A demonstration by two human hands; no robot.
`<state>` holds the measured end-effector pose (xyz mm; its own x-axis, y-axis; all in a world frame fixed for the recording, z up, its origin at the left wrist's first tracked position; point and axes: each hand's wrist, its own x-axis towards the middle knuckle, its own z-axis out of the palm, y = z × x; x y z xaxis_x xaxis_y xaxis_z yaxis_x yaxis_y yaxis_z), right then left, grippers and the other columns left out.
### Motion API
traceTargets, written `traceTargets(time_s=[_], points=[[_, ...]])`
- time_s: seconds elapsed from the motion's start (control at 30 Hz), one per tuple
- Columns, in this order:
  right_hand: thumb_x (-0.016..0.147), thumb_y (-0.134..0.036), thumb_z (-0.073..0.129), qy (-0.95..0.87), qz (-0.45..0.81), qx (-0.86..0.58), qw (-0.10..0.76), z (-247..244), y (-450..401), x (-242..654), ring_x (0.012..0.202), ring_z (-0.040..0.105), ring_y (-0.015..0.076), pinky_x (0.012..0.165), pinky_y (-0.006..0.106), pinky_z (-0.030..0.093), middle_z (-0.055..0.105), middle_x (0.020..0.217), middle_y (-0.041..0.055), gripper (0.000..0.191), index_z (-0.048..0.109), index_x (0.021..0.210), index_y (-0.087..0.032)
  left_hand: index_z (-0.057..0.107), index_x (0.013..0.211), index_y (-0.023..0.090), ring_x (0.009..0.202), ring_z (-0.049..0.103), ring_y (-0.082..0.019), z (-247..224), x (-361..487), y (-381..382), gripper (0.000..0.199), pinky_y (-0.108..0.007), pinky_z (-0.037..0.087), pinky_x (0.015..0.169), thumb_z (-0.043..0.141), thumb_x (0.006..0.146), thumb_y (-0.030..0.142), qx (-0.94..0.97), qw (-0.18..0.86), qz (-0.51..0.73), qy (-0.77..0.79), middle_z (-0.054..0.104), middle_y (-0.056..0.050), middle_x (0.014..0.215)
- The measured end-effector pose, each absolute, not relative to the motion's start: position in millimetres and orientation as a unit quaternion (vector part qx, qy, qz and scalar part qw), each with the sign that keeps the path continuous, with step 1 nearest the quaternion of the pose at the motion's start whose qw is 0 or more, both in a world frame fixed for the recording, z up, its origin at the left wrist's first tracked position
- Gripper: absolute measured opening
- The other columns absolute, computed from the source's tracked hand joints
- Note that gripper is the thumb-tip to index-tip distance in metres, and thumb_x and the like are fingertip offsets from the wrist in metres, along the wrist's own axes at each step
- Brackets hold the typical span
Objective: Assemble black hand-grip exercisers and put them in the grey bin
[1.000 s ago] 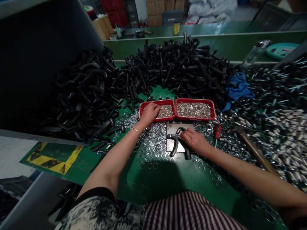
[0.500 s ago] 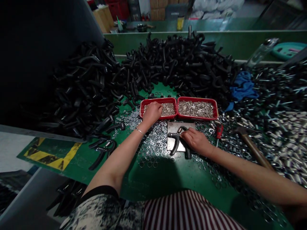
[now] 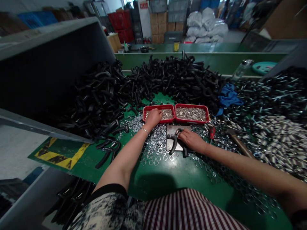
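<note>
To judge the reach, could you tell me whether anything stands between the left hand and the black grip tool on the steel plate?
The red tray's front rim and loose steel washers lie between them.

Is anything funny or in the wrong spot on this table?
Yes, a crumpled blue cloth looks odd: it's the only soft thing, squashed beside the heap of black pieces. A hammer also lies among loose silver rings, which are scattered across the green table instead of sitting in a tray.

My black curved plastic handle [image 3: 174, 145] lies on a flat steel plate [image 3: 172, 128]; small silver metal sleeves [image 3: 165, 114] fill a shallow red tray [image 3: 158, 105].
</note>
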<state>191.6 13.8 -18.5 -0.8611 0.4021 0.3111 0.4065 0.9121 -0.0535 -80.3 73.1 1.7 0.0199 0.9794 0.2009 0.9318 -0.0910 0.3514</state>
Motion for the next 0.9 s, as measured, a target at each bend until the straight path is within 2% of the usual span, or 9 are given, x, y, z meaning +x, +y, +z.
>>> traceTargets(time_s=[0.17, 0.23, 0.33, 0.4, 0.47, 0.53, 0.67, 0.77, 0.9], points=[[0.101, -0.029, 0.051, -0.917, 0.114, -0.291, 0.248, -24, 10, 191, 0.084, 0.06, 0.023, 0.074, 0.036, 0.052, 0.065, 0.081, 0.0075, 0.021, 0.063, 0.088, -0.018, 0.076, 0.089, 0.013, 0.096, 0.064, -0.025, 4, -80, 73, 0.028, -0.037, 0.047, 0.092, 0.048, 0.092, 0.018, 0.706, 0.056, 0.208, 0.675, 0.071, -0.014, 0.097], [0.1, -0.028, 0.052, -0.901, 0.127, -0.314, 0.271, -21, 11, 193, 0.086, 0.062, 0.0229, 0.077, 0.037, 0.052, 0.067, 0.085, 0.0078, 0.018, 0.063, 0.09, -0.018, 0.075, 0.088, 0.012, 0.095, 0.064, -0.025, 8, -80, 74, 0.028, -0.039, 0.047, 0.092, 0.048, 0.092, 0.017, 0.704, 0.058, 0.216, 0.674, 0.071, -0.015, 0.096], [0.1, -0.028, 0.052, -0.853, 0.166, -0.376, 0.32, -8, 7, 202, 0.085, 0.064, 0.0226, 0.077, 0.039, 0.053, 0.069, 0.091, 0.0085, 0.015, 0.063, 0.094, -0.019, 0.074, 0.097, 0.014, 0.104, 0.063, -0.025, 19, -74, 61, 0.025, -0.04, 0.046, 0.097, 0.049, 0.094, 0.016, 0.699, 0.051, 0.252, 0.667, 0.071, -0.013, 0.105], [0.098, -0.032, 0.057, -0.786, 0.264, -0.43, 0.358, 6, -3, 212, 0.078, 0.066, 0.0215, 0.073, 0.037, 0.053, 0.07, 0.089, 0.0063, 0.014, 0.063, 0.094, -0.02, 0.071, 0.105, 0.018, 0.111, 0.06, -0.023, 27, -60, 35, 0.023, -0.04, 0.045, 0.1, 0.05, 0.097, 0.019, 0.706, 0.064, 0.323, 0.627, 0.07, -0.01, 0.112], [0.094, -0.036, 0.062, -0.713, 0.388, -0.451, 0.371, 19, -22, 221, 0.074, 0.066, 0.0202, 0.07, 0.036, 0.054, 0.07, 0.086, 0.0038, 0.015, 0.063, 0.092, -0.022, 0.069, 0.107, 0.022, 0.11, 0.061, -0.02, 33, -38, -6, 0.019, -0.039, 0.046, 0.099, 0.052, 0.099, 0.025, 0.735, 0.125, 0.387, 0.543, 0.07, -0.005, 0.11], [0.092, -0.039, 0.065, -0.668, 0.485, -0.438, 0.356, 28, -45, 226, 0.075, 0.067, 0.0198, 0.072, 0.035, 0.054, 0.07, 0.085, 0.0032, 0.017, 0.063, 0.091, -0.022, 0.069, 0.107, 0.025, 0.103, 0.063, -0.018, 36, -15, -52, 0.017, -0.039, 0.046, 0.097, 0.055, 0.099, 0.028, 0.765, 0.212, 0.376, 0.478, 0.072, -0.002, 0.105], [0.09, -0.039, 0.069, -0.602, 0.616, -0.404, 0.308, 33, -84, 225, 0.075, 0.066, 0.0179, 0.073, 0.033, 0.052, 0.068, 0.078, 0.0011, 0.018, 0.062, 0.086, -0.022, 0.071, 0.106, 0.027, 0.093, 0.065, -0.017, 33, 17, -120, 0.015, -0.035, 0.05, 0.088, 0.058, 0.098, 0.031, 0.73, 0.324, 0.388, 0.46, 0.074, -0.001, 0.098], [0.087, -0.036, 0.073, -0.528, 0.704, -0.372, 0.295, 27, -94, 220, 0.071, 0.067, 0.0157, 0.069, 0.03, 0.052, 0.068, 0.076, -0.0008, 0.021, 0.058, 0.089, -0.022, 0.072, 0.105, 0.027, 0.093, 0.066, -0.017, 28, 23, -135, 0.016, -0.034, 0.054, 0.085, 0.06, 0.097, 0.033, 0.685, 0.391, 0.406, 0.462, 0.073, -0.003, 0.098], [0.085, -0.032, 0.077, -0.452, 0.774, -0.32, 0.307, 18, -96, 219, 0.062, 0.065, 0.0126, 0.062, 0.027, 0.051, 0.066, 0.075, -0.004, 0.03, 0.055, 0.104, -0.022, 0.073, 0.103, 0.029, 0.096, 0.066, -0.018, 26, 19, -133, 0.014, -0.036, 0.054, 0.088, 0.063, 0.094, 0.034, 0.649, 0.448, 0.401, 0.466, 0.072, -0.003, 0.098]])
